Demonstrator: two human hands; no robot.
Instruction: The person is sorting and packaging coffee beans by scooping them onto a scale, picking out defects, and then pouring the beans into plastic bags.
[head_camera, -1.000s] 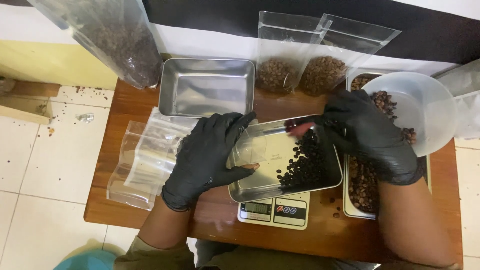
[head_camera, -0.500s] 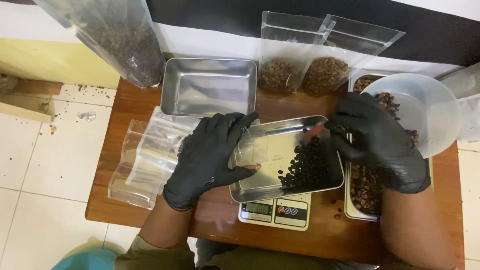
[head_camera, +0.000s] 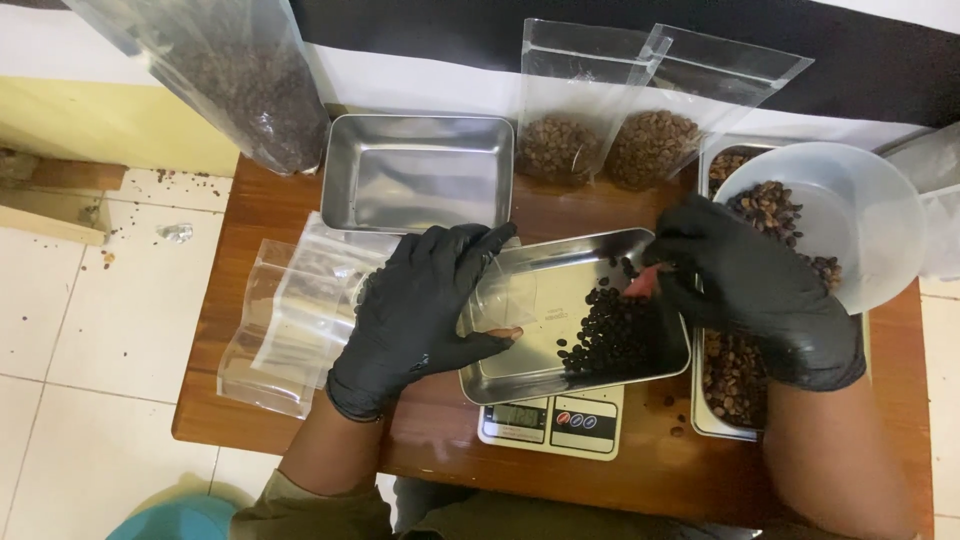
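**Entry: weighing station, coffee beans, seen from above**

Left hand (head_camera: 425, 305), black-gloved, centre of frame: wrapped around a clear plastic cup (head_camera: 497, 297) laid on its side, mouth toward the steel tray (head_camera: 540, 375); gripping it at the tray's left rim.

Right hand (head_camera: 745, 275), black-gloved, right of centre: fingers curled downward over the tray's right end, above the dark bean heap (head_camera: 610, 335); pinched on beans or merely bent, could not tell.

Steel tray: tilted slightly, seated on a digital scale (head_camera: 550, 420) at lower centre, beans gathered in its right half.

Empty steel pan (head_camera: 415, 170): upper centre, behind the left hand.

Two clear pouches (head_camera: 610, 130): upper centre-right, upright against the wall, each part-filled with brown beans.

Large bag of beans (head_camera: 235, 80): upper left, leaning.

Flat empty pouches (head_camera: 285, 320): left of centre, stacked on the bench (head_camera: 230, 300).

Translucent bowl (head_camera: 850, 225): right of frame, holding beans, set over a further pan of beans (head_camera: 735, 380).

Stray beans: scattered on floor tiles, upper left.
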